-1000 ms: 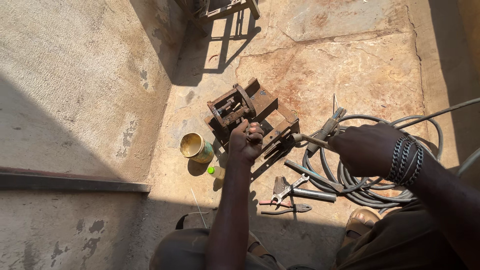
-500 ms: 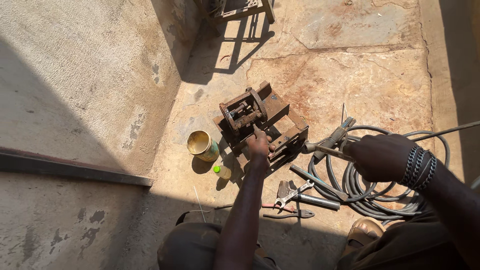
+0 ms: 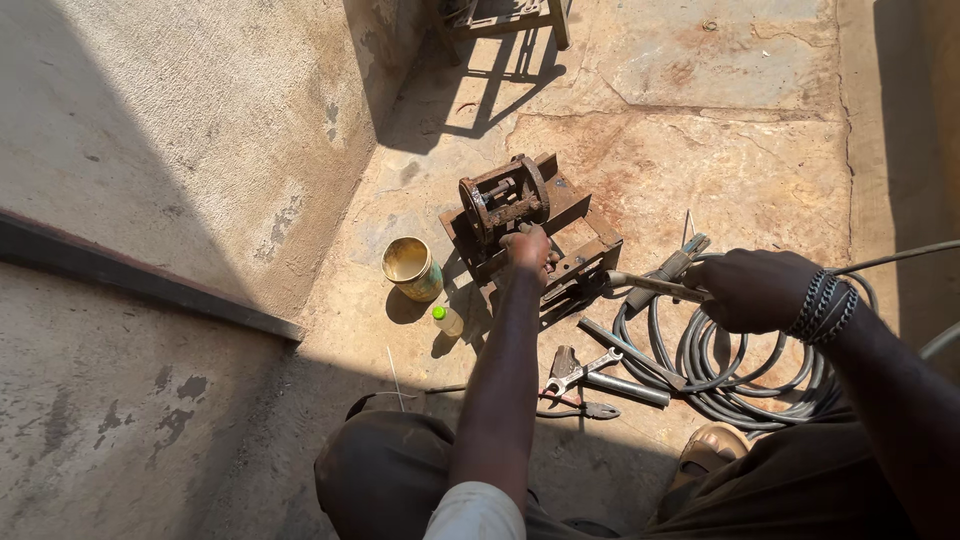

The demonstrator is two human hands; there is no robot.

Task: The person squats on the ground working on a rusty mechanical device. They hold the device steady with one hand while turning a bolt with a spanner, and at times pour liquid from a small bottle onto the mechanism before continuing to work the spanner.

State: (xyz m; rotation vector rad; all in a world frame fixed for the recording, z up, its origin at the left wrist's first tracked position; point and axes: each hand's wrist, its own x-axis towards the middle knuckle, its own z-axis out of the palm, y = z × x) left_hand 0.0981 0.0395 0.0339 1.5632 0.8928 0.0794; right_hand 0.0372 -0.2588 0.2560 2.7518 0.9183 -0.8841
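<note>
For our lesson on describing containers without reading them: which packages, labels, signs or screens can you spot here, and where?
Tin can: on the floor left of the rusty metal block, round, open, yellowish.
Small bottle: just below the can, pale with a green cap.
No signs or screens show.

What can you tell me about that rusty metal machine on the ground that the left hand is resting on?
The rusty metal machine sits on the stained concrete floor in full sun. It looks like brown, corroded steel: a round, cage-like drum of rings and bars at the upper left, mounted on a flat, boxy base that runs toward the lower right. It lies at a slant to the wall. The left hand rests on its middle, just below the drum. A yellow tin stands apart, to its left.
</note>
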